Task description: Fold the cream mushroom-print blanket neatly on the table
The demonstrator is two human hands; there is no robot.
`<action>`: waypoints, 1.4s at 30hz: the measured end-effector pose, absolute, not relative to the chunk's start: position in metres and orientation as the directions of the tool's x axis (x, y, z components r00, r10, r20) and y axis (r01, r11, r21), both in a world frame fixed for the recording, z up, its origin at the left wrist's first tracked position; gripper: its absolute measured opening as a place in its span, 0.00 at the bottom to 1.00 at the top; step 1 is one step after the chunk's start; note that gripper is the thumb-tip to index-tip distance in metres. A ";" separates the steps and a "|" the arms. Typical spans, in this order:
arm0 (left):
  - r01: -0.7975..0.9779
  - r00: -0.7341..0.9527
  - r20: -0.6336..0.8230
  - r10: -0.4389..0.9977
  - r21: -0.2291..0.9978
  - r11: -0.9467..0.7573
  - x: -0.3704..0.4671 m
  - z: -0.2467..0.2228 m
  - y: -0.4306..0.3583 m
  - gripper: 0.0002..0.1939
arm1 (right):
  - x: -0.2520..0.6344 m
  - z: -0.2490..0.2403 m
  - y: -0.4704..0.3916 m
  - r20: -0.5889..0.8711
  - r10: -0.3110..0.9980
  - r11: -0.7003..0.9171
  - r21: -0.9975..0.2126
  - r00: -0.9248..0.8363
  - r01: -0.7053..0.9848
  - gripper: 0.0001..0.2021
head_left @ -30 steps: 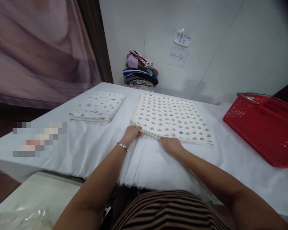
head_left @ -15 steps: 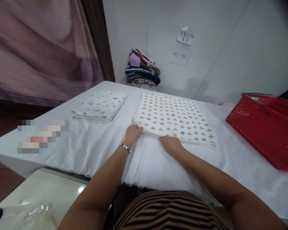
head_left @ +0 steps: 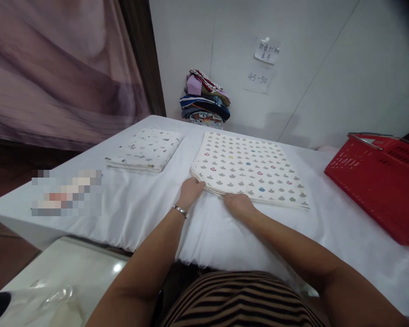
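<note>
A folded white cloth (head_left: 248,168) with small grey and coloured prints lies flat in several layers on the white-covered table (head_left: 150,200). My left hand (head_left: 191,191) pinches its near left corner, with the thumb on top. Close by to the right, my right hand (head_left: 238,204) grips the near edge of the same cloth, its fingertips partly hidden. Left of it rests a second folded white cloth (head_left: 145,150) with scattered grey prints, touched by neither hand.
A red plastic basket (head_left: 371,181) stands on the right. Folded coloured fabrics (head_left: 206,100) are piled by the wall under handwritten paper signs (head_left: 257,81). A blurred-out item (head_left: 66,193) lies at the left. A pale surface with clear plastic (head_left: 57,295) is at lower left.
My right hand has slid slightly left along the cloth's near edge, closer to my left hand. Both hands keep their hold, and the whole view has shifted a little.
</note>
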State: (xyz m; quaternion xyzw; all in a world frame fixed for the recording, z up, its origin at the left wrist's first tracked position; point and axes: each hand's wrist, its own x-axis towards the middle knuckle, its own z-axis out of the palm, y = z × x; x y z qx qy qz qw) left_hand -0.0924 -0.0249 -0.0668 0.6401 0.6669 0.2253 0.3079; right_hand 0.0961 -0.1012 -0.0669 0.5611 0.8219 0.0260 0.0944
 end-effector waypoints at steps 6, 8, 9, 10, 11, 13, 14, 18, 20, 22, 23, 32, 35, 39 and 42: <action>0.896 0.012 0.034 0.999 0.442 -0.026 -0.095 -0.061 -0.035 0.11 | 0.097 -0.069 -0.101 -0.113 0.937 0.343 0.138 -0.330 0.929 0.14; 0.896 0.119 0.128 0.985 0.413 -0.162 -0.094 -0.060 -0.041 0.10 | 0.098 -0.070 -0.101 -0.096 0.936 0.350 0.126 -0.340 0.928 0.14; 0.879 0.219 0.177 0.960 0.392 -0.273 -0.094 -0.060 -0.045 0.08 | 0.099 -0.070 -0.101 -0.092 0.934 0.354 0.120 -0.344 0.928 0.14; 0.844 0.337 0.217 0.916 0.361 -0.396 -0.093 -0.061 -0.048 0.08 | 0.100 -0.071 -0.101 -0.088 0.934 0.355 0.112 -0.347 0.928 0.14; 0.800 0.447 0.242 0.861 0.323 -0.506 -0.092 -0.062 -0.050 0.08 | 0.101 -0.072 -0.101 -0.083 0.932 0.359 0.103 -0.351 0.928 0.15; 0.725 0.594 0.247 0.766 0.248 -0.642 -0.090 -0.065 -0.053 0.09 | 0.102 -0.073 -0.100 -0.073 0.931 0.364 0.081 -0.359 0.928 0.15; 0.707 0.628 0.241 0.740 0.219 -0.672 -0.089 -0.067 -0.054 0.10 | 0.103 -0.073 -0.100 -0.067 0.931 0.364 0.064 -0.360 0.929 0.15; 0.673 0.693 0.212 0.689 0.153 -0.723 -0.086 -0.068 -0.049 0.09 | 0.104 -0.072 -0.100 -0.031 0.946 0.320 -0.031 -0.321 0.947 0.15; 0.660 0.715 0.196 0.671 0.127 -0.740 -0.087 -0.067 -0.046 0.09 | 0.104 -0.070 -0.100 -0.017 0.951 0.307 -0.073 -0.309 0.949 0.15; 0.650 0.730 0.198 0.655 0.099 -0.754 -0.088 -0.067 -0.044 0.08 | 0.104 -0.069 -0.100 -0.009 0.950 0.309 -0.093 -0.312 0.946 0.15; 0.643 0.736 0.202 0.646 0.086 -0.761 -0.088 -0.068 -0.043 0.08 | 0.104 -0.068 -0.100 -0.013 0.949 0.314 -0.095 -0.316 0.945 0.15; 0.622 0.740 0.199 0.642 0.162 -0.766 -0.088 -0.077 -0.038 0.11 | 0.108 -0.073 -0.097 -0.015 0.938 0.343 -0.112 -0.347 0.932 0.13; 0.634 0.730 0.194 0.655 0.164 -0.755 -0.085 -0.076 -0.035 0.12 | 0.109 -0.073 -0.097 0.002 0.937 0.346 -0.136 -0.349 0.928 0.14; 0.624 0.749 0.184 0.636 0.125 -0.771 -0.083 -0.077 -0.032 0.14 | 0.109 -0.072 -0.098 -0.014 0.939 0.340 -0.130 -0.345 0.931 0.15; 0.618 0.748 0.196 0.634 0.143 -0.773 -0.087 -0.078 -0.036 0.13 | 0.106 -0.071 -0.098 -0.052 0.935 0.347 -0.073 -0.351 0.935 0.14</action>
